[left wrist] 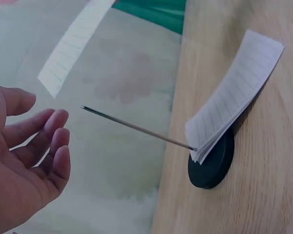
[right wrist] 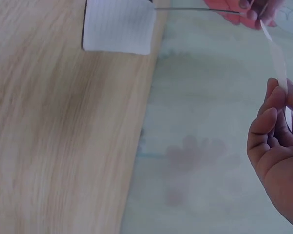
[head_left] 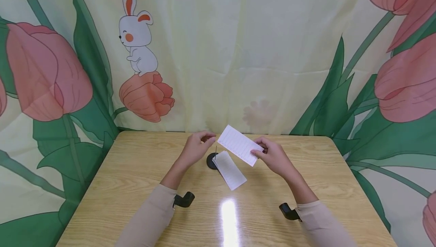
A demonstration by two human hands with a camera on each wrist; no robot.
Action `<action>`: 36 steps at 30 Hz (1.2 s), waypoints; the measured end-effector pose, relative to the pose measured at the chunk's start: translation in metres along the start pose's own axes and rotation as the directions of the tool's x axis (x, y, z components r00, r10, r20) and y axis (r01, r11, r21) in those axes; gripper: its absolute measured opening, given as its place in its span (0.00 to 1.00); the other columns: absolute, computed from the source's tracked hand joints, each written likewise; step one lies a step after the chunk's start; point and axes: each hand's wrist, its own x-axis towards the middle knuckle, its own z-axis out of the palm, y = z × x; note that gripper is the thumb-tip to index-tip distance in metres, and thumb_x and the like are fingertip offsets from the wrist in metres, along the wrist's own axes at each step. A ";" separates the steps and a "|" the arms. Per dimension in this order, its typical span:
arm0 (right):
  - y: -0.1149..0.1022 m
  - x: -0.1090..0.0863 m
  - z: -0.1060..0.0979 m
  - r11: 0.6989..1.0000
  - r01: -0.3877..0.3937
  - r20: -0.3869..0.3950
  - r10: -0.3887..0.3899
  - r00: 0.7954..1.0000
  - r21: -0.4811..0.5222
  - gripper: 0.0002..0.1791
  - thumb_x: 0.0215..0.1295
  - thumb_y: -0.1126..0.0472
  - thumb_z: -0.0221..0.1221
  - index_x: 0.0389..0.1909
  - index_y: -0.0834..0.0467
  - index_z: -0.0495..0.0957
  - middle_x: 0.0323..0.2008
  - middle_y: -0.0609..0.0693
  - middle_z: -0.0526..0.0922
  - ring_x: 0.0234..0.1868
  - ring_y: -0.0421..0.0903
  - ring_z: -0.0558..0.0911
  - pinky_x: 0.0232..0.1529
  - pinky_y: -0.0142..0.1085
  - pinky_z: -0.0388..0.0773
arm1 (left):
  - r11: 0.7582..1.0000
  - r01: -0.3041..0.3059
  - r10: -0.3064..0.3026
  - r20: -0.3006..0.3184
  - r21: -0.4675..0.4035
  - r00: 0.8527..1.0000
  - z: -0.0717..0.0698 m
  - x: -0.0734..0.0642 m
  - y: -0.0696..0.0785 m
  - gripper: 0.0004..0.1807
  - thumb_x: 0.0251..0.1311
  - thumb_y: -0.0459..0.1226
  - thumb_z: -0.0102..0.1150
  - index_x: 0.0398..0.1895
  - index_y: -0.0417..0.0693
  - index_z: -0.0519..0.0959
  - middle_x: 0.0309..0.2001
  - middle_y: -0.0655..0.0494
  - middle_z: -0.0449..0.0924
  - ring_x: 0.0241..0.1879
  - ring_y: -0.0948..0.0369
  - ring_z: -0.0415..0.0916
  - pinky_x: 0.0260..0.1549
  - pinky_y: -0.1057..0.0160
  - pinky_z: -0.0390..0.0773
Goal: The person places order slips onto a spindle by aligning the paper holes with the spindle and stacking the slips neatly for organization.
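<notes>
A slip of lined paper [head_left: 238, 145] is pinched at its right end between the thumb and fingers of my right hand [head_left: 272, 155]. My left hand [head_left: 197, 148] is beside the slip's far left corner, its fingers loosely bent with a gap to the paper in the left wrist view. Below the hands stands a receipt spike, its thin metal rod [left wrist: 136, 128] rising from a round black base [left wrist: 212, 163]. Several lined slips [left wrist: 234, 90] are stacked on the spike, pierced near one end, and spread past the base toward the near right.
The wooden table [head_left: 136, 186] reaches back to a curtain [head_left: 211, 50] printed with tulips and a rabbit. A black wrist camera mount [head_left: 184, 200] sticks out from the left sleeve, another mount [head_left: 289, 212] from the right one. Glare shines on the near tabletop.
</notes>
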 end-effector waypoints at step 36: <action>0.006 0.006 0.015 0.999 -0.047 -0.011 0.047 0.999 0.001 0.15 0.69 0.65 0.66 0.54 0.63 0.79 0.41 0.57 0.86 0.35 0.46 0.82 0.32 0.31 0.78 | 0.996 0.082 -0.084 -0.049 -0.029 0.995 0.010 0.009 -0.002 0.03 0.61 0.31 0.67 0.34 0.41 0.88 0.30 0.51 0.85 0.32 0.60 0.78 0.32 0.66 0.77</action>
